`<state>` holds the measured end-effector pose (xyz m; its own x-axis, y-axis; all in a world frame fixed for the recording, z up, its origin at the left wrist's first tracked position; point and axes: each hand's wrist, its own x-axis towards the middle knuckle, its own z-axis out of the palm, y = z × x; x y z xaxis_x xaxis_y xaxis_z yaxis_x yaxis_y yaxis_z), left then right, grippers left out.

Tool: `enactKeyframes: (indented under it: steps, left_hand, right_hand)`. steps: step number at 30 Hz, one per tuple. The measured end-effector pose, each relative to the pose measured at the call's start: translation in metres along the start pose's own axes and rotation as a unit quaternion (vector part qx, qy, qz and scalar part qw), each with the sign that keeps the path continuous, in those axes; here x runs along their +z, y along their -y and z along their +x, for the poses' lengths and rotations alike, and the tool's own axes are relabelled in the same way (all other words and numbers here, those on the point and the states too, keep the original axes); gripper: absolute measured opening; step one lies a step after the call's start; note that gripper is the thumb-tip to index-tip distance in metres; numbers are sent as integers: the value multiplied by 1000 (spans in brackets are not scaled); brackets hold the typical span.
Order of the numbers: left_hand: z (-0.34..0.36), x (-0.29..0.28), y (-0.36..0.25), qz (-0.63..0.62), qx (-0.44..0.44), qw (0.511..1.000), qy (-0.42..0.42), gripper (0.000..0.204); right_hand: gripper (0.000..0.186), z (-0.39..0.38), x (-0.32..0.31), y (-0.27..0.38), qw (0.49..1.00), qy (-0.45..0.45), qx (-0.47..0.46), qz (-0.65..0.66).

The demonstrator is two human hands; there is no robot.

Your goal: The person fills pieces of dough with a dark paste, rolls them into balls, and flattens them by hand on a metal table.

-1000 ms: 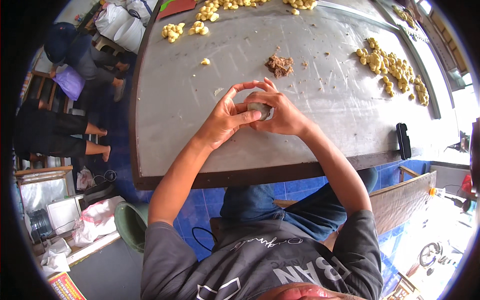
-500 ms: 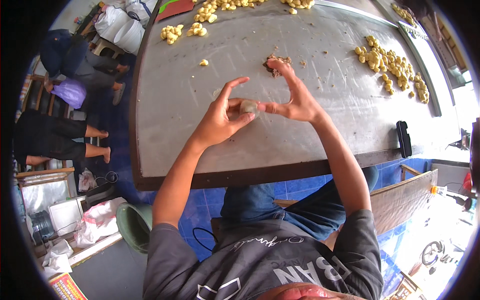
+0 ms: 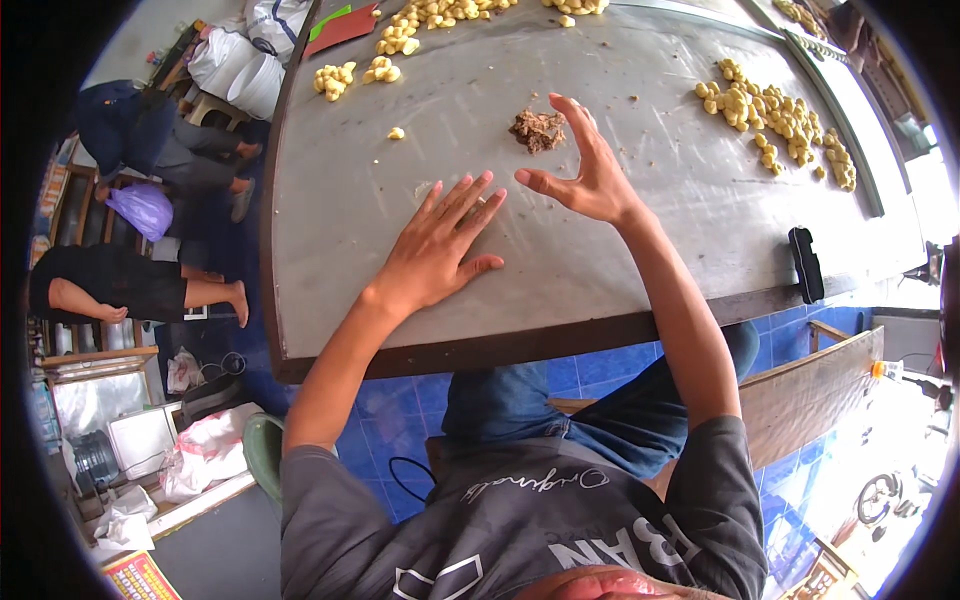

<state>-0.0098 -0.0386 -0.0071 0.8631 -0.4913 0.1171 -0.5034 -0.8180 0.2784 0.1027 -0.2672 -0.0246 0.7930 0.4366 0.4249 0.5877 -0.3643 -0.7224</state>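
Observation:
My left hand (image 3: 432,252) is palm down just over or on the grey metal tabletop (image 3: 370,300), its fingers stretched out and the thumb pointing right. Whatever lies under that palm is hidden. To its right, my right hand (image 3: 592,175) hovers with thumb and fingers apart, holding nothing visible. Beside its fingertips is a crumbly brown heap of filling (image 3: 537,131). A single small yellow dough piece (image 3: 396,133) lies beyond my left hand.
Clusters of yellow dough pieces lie at the far left (image 3: 440,14) and at the right (image 3: 775,115). A black case (image 3: 806,265) sits by the table's right front edge. On the left, two people are on the blue floor near a purple bag (image 3: 142,210).
The small pale round piece between my hands is out of sight. My left hand has turned palm down and flattened; my right hand has drawn away from it.

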Motion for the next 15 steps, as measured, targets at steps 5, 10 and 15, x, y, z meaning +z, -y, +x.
enactKeyframes:
  steps: [5, 10, 15]
  left_hand:
    - [0, -10, 1, 84, 0, 995, -51, 89]
    - [0, -10, 3, 68, -9, 997, -25, 86]
    - [4, -11, 9, 17, -1, 1000, -7, 75]
  right_hand:
    - [101, 1, -1, 0, 1000, -8, -15, -11]
    - [94, 2, -3, -1, 999, -18, -14, 41]
    - [92, 2, -3, -3, 999, -21, -17, 24]
